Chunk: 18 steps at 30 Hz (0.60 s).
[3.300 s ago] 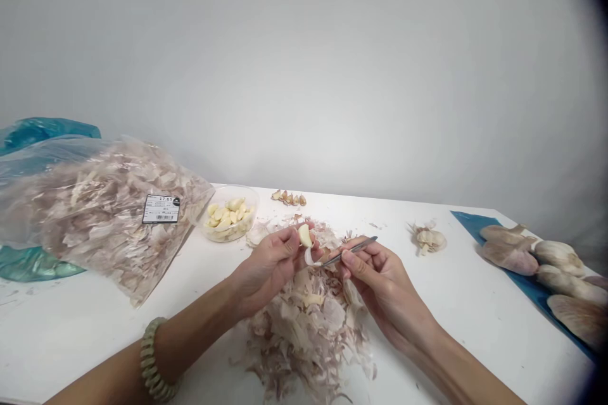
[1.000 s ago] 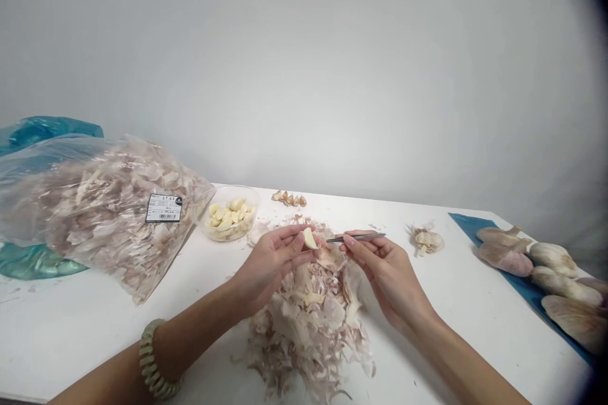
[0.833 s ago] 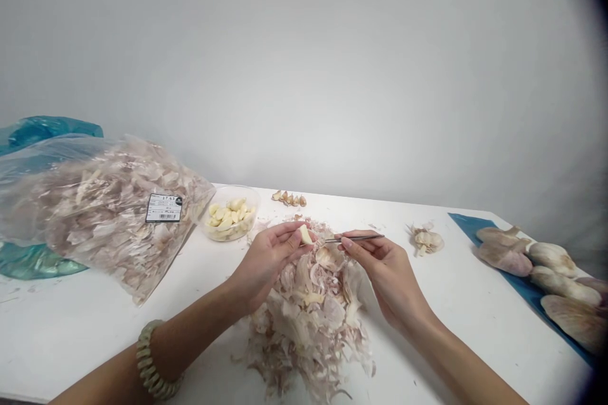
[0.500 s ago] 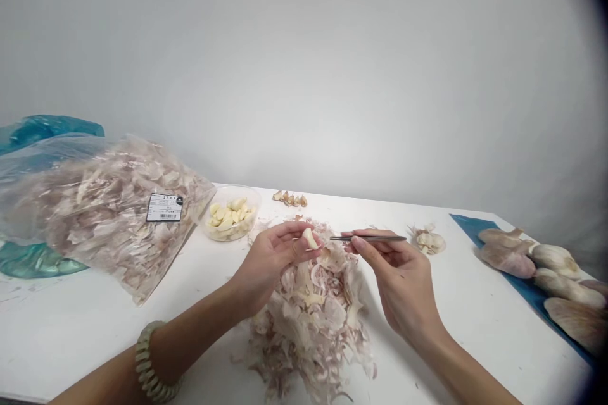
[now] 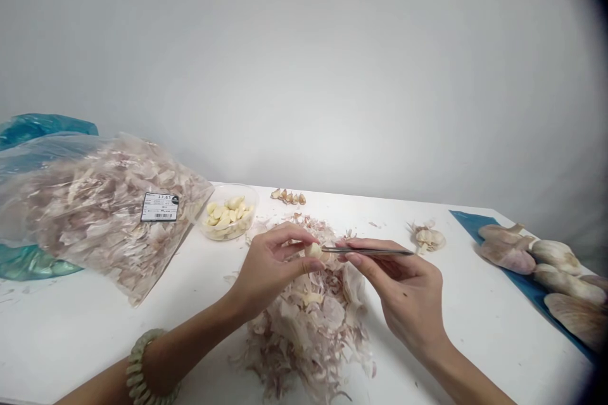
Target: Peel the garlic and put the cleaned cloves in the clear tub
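Between the thumb and fingers of my left hand point(image 5: 272, 266) is a pale garlic clove point(image 5: 312, 251). My right hand point(image 5: 403, 285) grips a thin metal tool point(image 5: 375, 251), which looks like tweezers or a small blade; I cannot tell which. Its tip points left and meets the clove's right side. Under both hands lies a heap of garlic skins point(image 5: 313, 329) on the white table. Peeled cloves fill a clear round bowl point(image 5: 232, 212) beyond my left hand. A row of several unpeeled cloves point(image 5: 287, 197) sits behind the heap.
A large clear bag point(image 5: 109, 215) stuffed with garlic skins lies at the left, with teal plastic point(image 5: 42, 126) around it. To the right, a partly broken garlic bulb point(image 5: 427, 238) rests on the table point(image 5: 475, 329). Several whole bulbs point(image 5: 553, 256) lie on a blue sheet point(image 5: 468, 223).
My right hand has brought the metal tool left and slightly down, so its tip now meets the clove. The clove has turned in my left fingers.
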Available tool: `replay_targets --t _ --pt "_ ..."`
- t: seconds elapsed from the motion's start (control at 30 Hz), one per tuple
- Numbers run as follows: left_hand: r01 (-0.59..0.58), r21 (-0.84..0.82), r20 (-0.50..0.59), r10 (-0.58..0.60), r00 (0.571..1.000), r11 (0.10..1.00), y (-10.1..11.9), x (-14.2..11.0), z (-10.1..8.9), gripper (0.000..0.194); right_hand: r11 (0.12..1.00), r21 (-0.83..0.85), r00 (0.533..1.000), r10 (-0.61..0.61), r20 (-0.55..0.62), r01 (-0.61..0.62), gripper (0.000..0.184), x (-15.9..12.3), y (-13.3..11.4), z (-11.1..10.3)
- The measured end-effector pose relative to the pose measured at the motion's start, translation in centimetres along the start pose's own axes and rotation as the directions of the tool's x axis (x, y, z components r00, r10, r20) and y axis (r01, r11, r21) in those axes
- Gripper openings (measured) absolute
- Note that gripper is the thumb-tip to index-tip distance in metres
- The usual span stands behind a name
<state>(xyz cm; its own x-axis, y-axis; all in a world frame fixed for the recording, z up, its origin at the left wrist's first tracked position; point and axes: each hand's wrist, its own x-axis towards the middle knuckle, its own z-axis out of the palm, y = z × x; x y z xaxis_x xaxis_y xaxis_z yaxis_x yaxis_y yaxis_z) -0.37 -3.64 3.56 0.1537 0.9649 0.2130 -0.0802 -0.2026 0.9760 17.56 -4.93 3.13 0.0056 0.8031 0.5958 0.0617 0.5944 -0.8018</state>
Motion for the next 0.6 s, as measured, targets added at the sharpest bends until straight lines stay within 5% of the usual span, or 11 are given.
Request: replay_targets --t 0.2,0.6 --pt "-0.088 0.065 0.01 0.088 0.996 0.994 0.0 -0.08 0.07 0.019 0.982 -0.136 0.992 -0.13 -0.001 0.129 0.021 0.01 -0.25 0.14" --pt "-0.204 0.162 0.005 0.206 0.979 0.965 -0.36 -0.18 -0.17 0.019 0.969 -0.179 0.985 -0.165 0.058 0.172 0.028 -0.17 -0.02 -0.09"
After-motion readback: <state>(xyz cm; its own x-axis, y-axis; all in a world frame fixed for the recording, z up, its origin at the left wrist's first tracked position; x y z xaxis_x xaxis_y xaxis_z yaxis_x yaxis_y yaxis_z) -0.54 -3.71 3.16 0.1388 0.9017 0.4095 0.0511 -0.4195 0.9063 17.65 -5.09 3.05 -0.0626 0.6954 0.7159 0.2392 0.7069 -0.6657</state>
